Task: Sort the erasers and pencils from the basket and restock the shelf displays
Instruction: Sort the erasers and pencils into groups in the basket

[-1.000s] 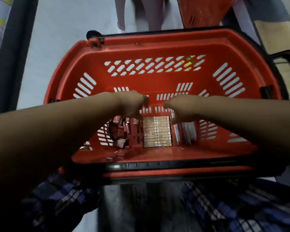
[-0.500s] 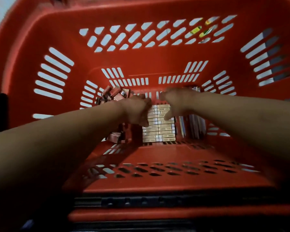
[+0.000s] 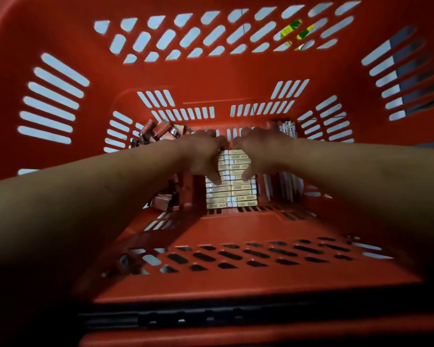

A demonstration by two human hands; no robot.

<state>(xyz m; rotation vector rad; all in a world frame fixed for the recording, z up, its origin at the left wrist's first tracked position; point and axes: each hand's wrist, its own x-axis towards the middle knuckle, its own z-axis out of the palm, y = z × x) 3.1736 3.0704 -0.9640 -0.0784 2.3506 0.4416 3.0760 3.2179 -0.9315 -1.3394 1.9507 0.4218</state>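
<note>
L hand (image 3: 202,159) + R hand (image 3: 262,154) are both down at the basket floor, side by side, knuckles nearly touching. Thumbs are splayed toward 6 o'clock, tips lying on top of the box block (image 3: 232,191). Fingers bend over the block's 12 o'clock end and are out of sight, so can't tell if either hand has closed on it or just rests there.

Box block: slim cream/yellow cartons w/ barcode labels, packed flat in a tight row, centre of floor. Prob pencil boxes, print too small to read.

Handling, my read: card cartons, stiff, light each, smooth faces. As a group they're loose, so squeezing hard end to end may bow the row and pop out the middle ones. Better to clamp the 12 and 6 o'clock ends w/ flat palms, thumbs on top as a hold-down, or lift fewer at once.

Red packs (image 3: 161,131) sit at 10 o'clock of the block, jumbled, w/ more at 8 o'clock. Likely erasers: small, light, easy pinch.

Pencils (image 3: 287,186) lie at 3 o'clock, lengthwise on the 12–6 line. Thin, will roll, so grab as a bundle at mid-length.

Basket (image 3: 60,101): red, slotted walls all round. Black handle bar (image 3: 186,319) at 6 o'clock. Green/yellow item (image 3: 295,32) shows through the slots at 1 o'clock, outside the basket, no ID.
</note>
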